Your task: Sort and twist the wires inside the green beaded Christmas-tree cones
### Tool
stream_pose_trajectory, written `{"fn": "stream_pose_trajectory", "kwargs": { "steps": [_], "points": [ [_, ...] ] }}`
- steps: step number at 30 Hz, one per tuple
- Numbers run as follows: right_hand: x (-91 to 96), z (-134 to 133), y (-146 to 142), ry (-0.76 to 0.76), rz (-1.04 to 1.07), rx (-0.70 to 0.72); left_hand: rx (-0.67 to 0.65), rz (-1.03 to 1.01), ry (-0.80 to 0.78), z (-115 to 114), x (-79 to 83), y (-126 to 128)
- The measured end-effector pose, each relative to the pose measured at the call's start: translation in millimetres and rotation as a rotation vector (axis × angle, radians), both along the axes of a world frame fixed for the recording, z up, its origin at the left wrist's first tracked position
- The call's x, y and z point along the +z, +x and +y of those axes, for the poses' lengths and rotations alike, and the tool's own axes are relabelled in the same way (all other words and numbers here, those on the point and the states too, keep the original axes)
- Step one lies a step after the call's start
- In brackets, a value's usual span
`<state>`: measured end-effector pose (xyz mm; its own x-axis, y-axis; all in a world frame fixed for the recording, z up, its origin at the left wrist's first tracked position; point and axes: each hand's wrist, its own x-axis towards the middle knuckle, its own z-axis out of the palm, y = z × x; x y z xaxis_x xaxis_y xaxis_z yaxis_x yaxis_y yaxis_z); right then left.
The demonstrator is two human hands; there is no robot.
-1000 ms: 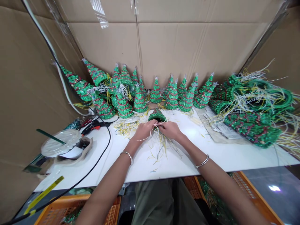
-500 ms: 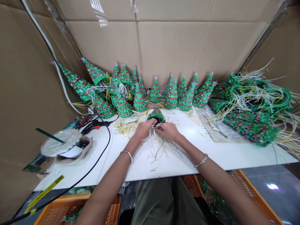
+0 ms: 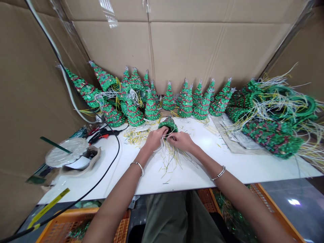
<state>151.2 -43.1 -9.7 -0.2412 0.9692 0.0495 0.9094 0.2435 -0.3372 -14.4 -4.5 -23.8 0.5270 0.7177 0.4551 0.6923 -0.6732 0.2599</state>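
A small green sequinned tree cone (image 3: 169,123) lies on its side on the white table (image 3: 227,168), its open base turned toward me. My left hand (image 3: 154,138) is closed around the cone's left rim. My right hand (image 3: 181,140) is closed in a pinch on the white and yellow wires (image 3: 171,156) that trail out of the cone's base toward me. Both wrists wear thin silver bracelets.
Several finished green trees (image 3: 184,101) stand in a row along the cardboard back wall (image 3: 192,47). Unfinished cones with loose wires (image 3: 273,114) are piled at the right. A glue gun (image 3: 102,134), black cable and plastic-covered cup (image 3: 67,155) sit at left. Orange crates (image 3: 83,226) stand below the table.
Both hands and the cone have shifted slightly away from me toward the row of trees. My hands have drawn closer together at the cone's base.
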Motion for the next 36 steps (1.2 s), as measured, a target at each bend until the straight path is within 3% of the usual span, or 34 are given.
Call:
{"fn": "stream_pose_trajectory", "kwargs": {
  "steps": [11,29,36],
  "points": [
    [-4.2,1,-3,-0.112,0.113,-0.060,0.002,-0.007,-0.015,1,-0.7,2],
    [-10.2,1,-6,-0.111,0.274,-0.081,-0.028,-0.041,-0.038,0,1.3,1],
    [-7.5,-1,-14,-0.085,0.166,-0.151,-0.029,-0.080,-0.039,2,-2.1,2]
  ]
}}
